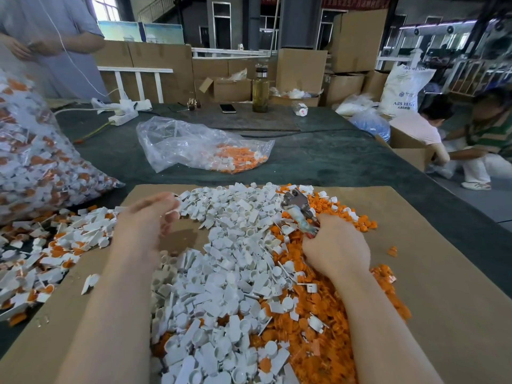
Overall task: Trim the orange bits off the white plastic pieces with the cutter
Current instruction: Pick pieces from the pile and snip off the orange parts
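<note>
Right hand (pixel 336 245) gripping metal-jawed cutter (pixel 300 214) over heaped trimmed white plastic pieces (pixel 227 273) on brown cardboard-covered surface (pixel 443 300), blurred left hand (pixel 146 217) loosely open, seemingly empty: likely hazards, fingers straying near blades, sorted white and orange scraps (pixel 332 328) remixing.

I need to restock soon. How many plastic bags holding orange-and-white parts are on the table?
2. A big full bag lies at the left edge, and a nearly empty bag lies in the middle beyond the cardboard. More may lie out of view.
</note>
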Demonstrator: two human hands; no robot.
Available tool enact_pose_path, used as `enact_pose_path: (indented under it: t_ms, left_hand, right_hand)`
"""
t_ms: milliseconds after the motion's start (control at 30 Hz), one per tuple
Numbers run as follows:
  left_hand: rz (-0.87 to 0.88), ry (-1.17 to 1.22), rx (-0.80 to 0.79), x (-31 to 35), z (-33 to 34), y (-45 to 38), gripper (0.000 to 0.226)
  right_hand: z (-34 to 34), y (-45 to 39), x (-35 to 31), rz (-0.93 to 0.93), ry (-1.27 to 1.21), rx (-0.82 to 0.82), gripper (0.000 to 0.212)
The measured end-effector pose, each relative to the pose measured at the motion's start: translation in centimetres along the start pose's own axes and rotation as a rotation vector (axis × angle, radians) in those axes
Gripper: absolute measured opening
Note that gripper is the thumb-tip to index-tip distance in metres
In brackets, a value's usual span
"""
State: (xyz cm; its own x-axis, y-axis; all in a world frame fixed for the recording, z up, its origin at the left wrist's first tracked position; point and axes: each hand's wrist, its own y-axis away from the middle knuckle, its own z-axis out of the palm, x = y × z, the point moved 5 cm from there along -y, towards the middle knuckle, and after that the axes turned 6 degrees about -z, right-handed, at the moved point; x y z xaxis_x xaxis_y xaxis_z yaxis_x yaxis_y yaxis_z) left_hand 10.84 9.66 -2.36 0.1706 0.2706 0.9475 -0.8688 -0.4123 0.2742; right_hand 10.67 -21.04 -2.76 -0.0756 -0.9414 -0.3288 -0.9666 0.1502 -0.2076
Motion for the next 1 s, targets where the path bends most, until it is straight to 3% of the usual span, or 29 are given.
enact_pose_path:
  t_ms: [200,333,600,733,900,1000]
  left_hand:
    - [0.144,-0.739,-0.187,-1.2,4.1,1.9,0.006]
    - [0.129,-0.962,-0.294,-1.8,5.3,2.2,0.009]
    - [0.167,-1.019,-0.274,-1.6,5.6,2.7,0.018]
    - [0.162,-0.931,-0.256,-1.6,5.4,2.8,0.021]
    - [0.251,-0.742,-0.169,-0.7,5.5,3.0,0.021]
    - [0.26,-0.545,-0.224,-0.2,6.5,3.7,0.018]
  right_hand:
    - [0.8,-0.3,-0.3,-0.042,0.024,-0.012,0.015]
    - [1.1,-0.4,-0.5,-0.078,0.049,-0.031,0.014]
    - [1.3,-0.6,-0.8,-0.119,0.016,-0.058,0.014]
    - [1.0,-0.5,-0.8,-0.117,0.013,-0.048,0.012]
    - [-0.2,-0.2,-0.6,-0.107,-0.23,0.049,0.012]
    - [-1.1,-0.1,-0.8,-0.122,-0.46,0.081,0.015]
